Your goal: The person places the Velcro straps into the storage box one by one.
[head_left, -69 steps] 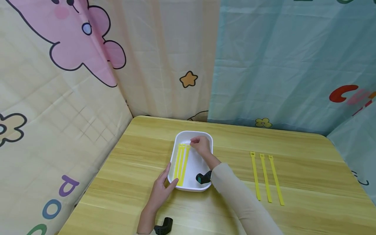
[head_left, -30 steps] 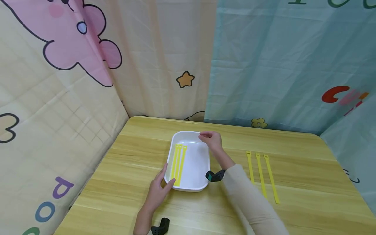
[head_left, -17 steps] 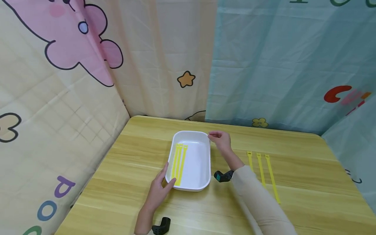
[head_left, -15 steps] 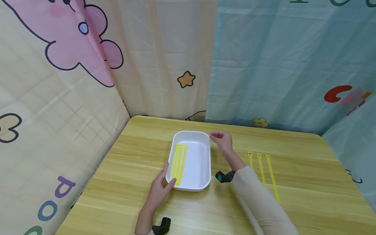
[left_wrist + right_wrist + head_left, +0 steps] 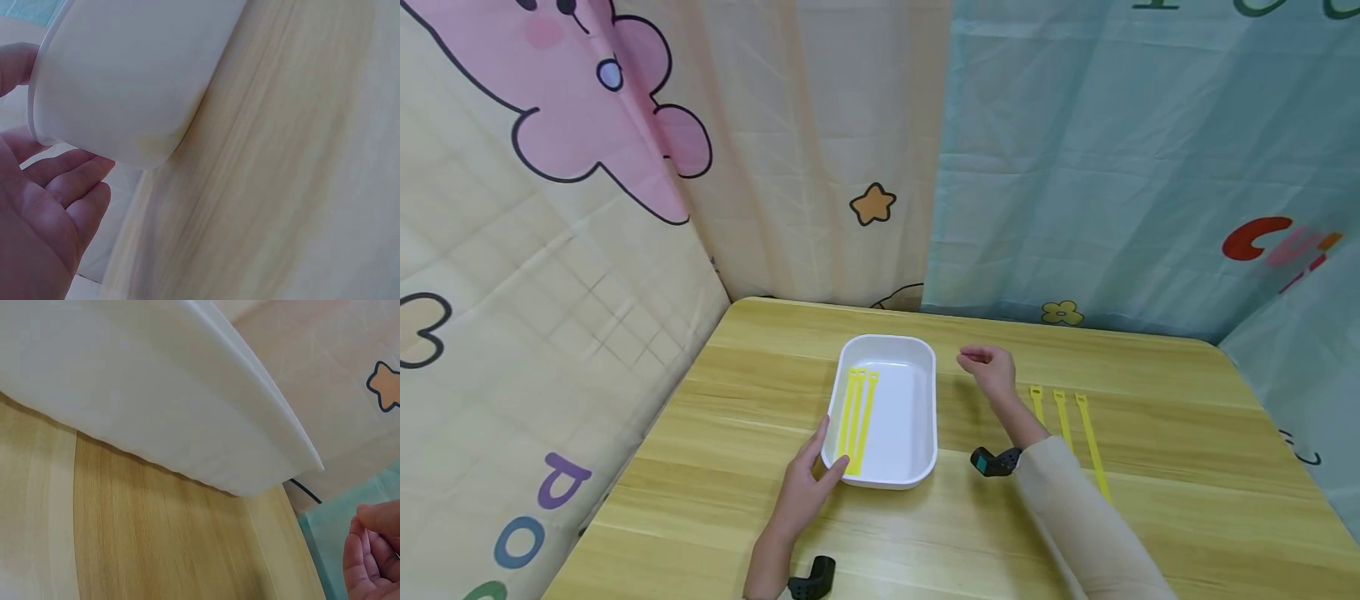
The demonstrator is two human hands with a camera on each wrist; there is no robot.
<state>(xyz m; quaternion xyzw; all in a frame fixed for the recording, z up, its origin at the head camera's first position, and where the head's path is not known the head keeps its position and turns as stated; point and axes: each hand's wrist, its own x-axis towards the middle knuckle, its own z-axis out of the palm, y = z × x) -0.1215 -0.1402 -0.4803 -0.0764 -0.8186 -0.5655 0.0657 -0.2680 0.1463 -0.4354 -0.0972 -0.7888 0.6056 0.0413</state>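
Observation:
A white plastic tray (image 5: 898, 425) stands on the table with three yellow cable ties (image 5: 859, 421) lying lengthwise along its left side. My left hand (image 5: 805, 487) grips the tray's near left corner, thumb over the rim and fingers outside; the left wrist view shows those fingers (image 5: 78, 181) against the outer wall. Right of the tray, my right hand (image 5: 991, 371) hovers above the table with thumb and fingertips together and nothing visible between them. The right wrist view shows its curled fingers (image 5: 362, 569). Three more yellow cable ties (image 5: 1093, 446) lie on the table at right, partly behind the right forearm.
The wooden table (image 5: 1210, 467) has its far edge against printed curtains (image 5: 1075, 167). A cream curtain (image 5: 550, 292) runs along the left side. Each wrist carries a black camera mount (image 5: 996, 462).
My right hand has moved from inside the tray over its right rim and on to the right, toward the ties on the table. The left hand keeps its place on the tray.

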